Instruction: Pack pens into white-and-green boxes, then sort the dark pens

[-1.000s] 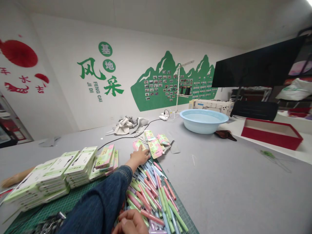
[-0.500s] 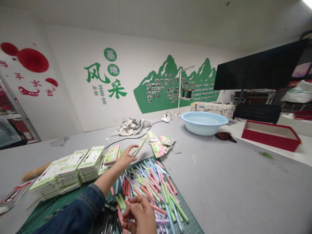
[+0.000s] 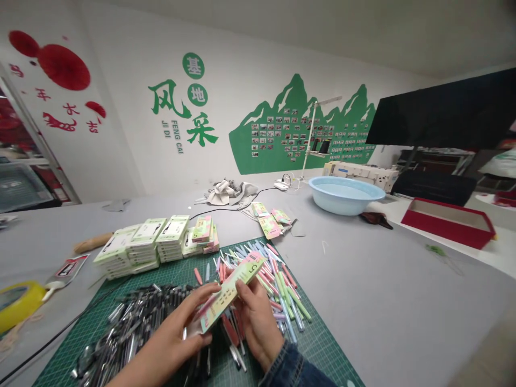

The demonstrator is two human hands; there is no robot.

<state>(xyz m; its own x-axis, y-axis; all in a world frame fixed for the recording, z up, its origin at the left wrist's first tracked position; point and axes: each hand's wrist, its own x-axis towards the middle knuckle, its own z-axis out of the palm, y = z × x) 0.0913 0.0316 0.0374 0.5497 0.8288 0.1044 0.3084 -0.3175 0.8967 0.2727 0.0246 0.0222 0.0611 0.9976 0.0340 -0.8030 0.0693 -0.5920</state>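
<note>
A slim pink-and-green cardboard box (image 3: pixel 229 295) marked "5" is tilted between my hands above the mat. My left hand (image 3: pixel 183 322) is closed round its lower end, thumb beneath and fingers along the far side. The upper part is gripped by my right hand (image 3: pixel 258 317), with the thumb on its printed face. A pink strip shows along the box's left edge; I cannot make out what it is. Behind and right of my hands lie pastel pen parts (image 3: pixel 288 290) in pink, green, blue and purple. Many black and clear pen parts (image 3: pixel 137 317) are heaped at left.
Stacks of white-green boxes (image 3: pixel 147 242) line the mat's (image 3: pixel 322 344) back left edge, with a pink-green box (image 3: pixel 202 228) beside them. Opened packets (image 3: pixel 269 227) lie behind. Further off are a blue basin (image 3: pixel 346 196), red box (image 3: pixel 447 223), crumpled cloth (image 3: pixel 229 192) and yellow tape roll (image 3: pixel 24 303).
My left hand has come back from the far side of the mat with the box. My right hand, earlier low over the pens, now grips the box too. The view has shifted.
</note>
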